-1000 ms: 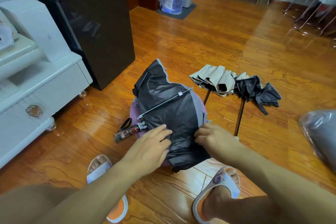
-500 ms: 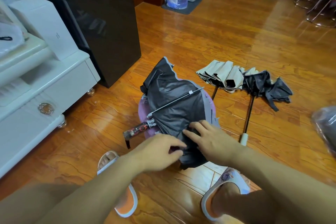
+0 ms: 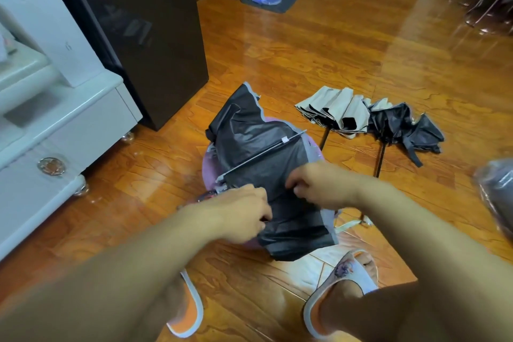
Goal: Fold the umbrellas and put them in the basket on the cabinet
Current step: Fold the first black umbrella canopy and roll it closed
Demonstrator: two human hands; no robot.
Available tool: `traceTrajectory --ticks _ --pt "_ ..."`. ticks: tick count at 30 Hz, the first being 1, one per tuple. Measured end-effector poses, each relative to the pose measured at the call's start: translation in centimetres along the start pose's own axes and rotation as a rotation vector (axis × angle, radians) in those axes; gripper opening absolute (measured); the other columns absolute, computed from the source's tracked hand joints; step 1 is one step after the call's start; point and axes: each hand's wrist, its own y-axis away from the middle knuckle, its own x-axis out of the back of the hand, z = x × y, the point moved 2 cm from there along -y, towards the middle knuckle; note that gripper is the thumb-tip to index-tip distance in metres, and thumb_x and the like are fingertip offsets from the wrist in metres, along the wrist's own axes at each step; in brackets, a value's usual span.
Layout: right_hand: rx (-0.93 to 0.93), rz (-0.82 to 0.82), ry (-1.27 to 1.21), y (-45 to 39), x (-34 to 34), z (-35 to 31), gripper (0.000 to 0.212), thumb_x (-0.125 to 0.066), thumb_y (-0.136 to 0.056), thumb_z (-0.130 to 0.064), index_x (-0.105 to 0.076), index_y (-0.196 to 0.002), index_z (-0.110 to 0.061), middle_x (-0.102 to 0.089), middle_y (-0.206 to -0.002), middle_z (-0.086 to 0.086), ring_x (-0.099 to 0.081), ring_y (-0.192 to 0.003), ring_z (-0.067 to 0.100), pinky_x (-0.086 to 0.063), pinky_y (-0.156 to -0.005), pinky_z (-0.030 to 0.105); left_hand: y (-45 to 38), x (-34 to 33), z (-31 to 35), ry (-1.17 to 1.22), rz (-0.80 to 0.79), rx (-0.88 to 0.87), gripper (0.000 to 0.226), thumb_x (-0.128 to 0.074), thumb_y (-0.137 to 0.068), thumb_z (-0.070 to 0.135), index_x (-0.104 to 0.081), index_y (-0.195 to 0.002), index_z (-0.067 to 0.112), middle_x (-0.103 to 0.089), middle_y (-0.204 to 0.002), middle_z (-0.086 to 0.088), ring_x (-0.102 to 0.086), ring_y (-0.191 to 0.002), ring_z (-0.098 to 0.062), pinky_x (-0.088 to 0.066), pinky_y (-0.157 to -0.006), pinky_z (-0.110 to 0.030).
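- No basket can be made out; the white cabinet (image 3: 63,119) at the left carries a white box (image 3: 52,33), and its top runs out of view.
- The black-lined umbrella (image 3: 266,164) lies half collapsed on the wooden floor (image 3: 333,50), between the person's two slippered feet and the dark fridge (image 3: 147,36).
- The left hand (image 3: 238,214) has its fingers curled onto the canopy's near-left fold; the right hand (image 3: 322,184) pinches the cloth at mid-canopy.
- Just right of it lie a beige umbrella (image 3: 333,110) and a black umbrella (image 3: 402,128), touching each other.
- Bare floor stretches beyond them; a plastic-wrapped bundle (image 3: 497,197) crowds the right edge.
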Motion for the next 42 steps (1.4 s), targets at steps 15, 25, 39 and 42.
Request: traceTrajectory --ticks 15,25,39,42 --pt "-0.392 0.23 -0.689 -19.5 10.8 -0.4 0.052 -0.064 -0.087 -0.055 -0.059 -0.123 -0.017 -0.067 -0.123 0.008 -0.066 -0.098 0.025 -0.05 -0.081 0.039 0.5 -0.7 -2.8 0.228 0.046 -0.02 0.04 -0.057 -0.099 0.03 -0.063 -0.137 0.022 -0.057 -0.138 -0.004 -0.05 -0.132 -0.024 -0.039 -0.113 -0.035" --pt "-0.041 0.578 -0.904 -5.1 12.7 -3.1 0.018 -0.078 -0.085 -0.017 -0.074 -0.102 -0.023 -0.07 -0.088 0.002 -0.065 -0.076 0.012 -0.05 -0.077 0.03 4.1 3.4 -4.9 0.581 0.279 0.301 0.017 -0.063 -0.095 0.032 -0.075 -0.101 0.022 -0.076 -0.089 0.006 -0.072 -0.083 -0.014 -0.057 -0.071 -0.027" --pt "-0.094 0.737 -0.993 3.7 5.5 -1.5 0.013 -0.061 -0.099 -0.01 -0.073 -0.099 -0.016 -0.072 -0.092 0.014 -0.063 -0.085 0.021 -0.05 -0.088 0.044 4.3 4.1 -5.9 1.016 0.469 0.566 0.011 -0.06 -0.098 0.021 -0.067 -0.092 0.015 -0.06 -0.086 -0.005 -0.053 -0.08 -0.022 -0.04 -0.067 -0.03" --pt "-0.031 0.787 -1.04 2.7 6.1 -2.0 0.014 -0.061 -0.099 -0.007 -0.072 -0.096 -0.016 -0.072 -0.082 -0.002 -0.065 -0.082 0.009 -0.051 -0.083 0.031 3.2 4.1 -5.2 1.033 0.445 0.56 0.028 -0.051 -0.106 0.038 -0.069 -0.115 0.018 -0.066 -0.106 -0.008 -0.059 -0.1 -0.024 -0.04 -0.085 -0.032"
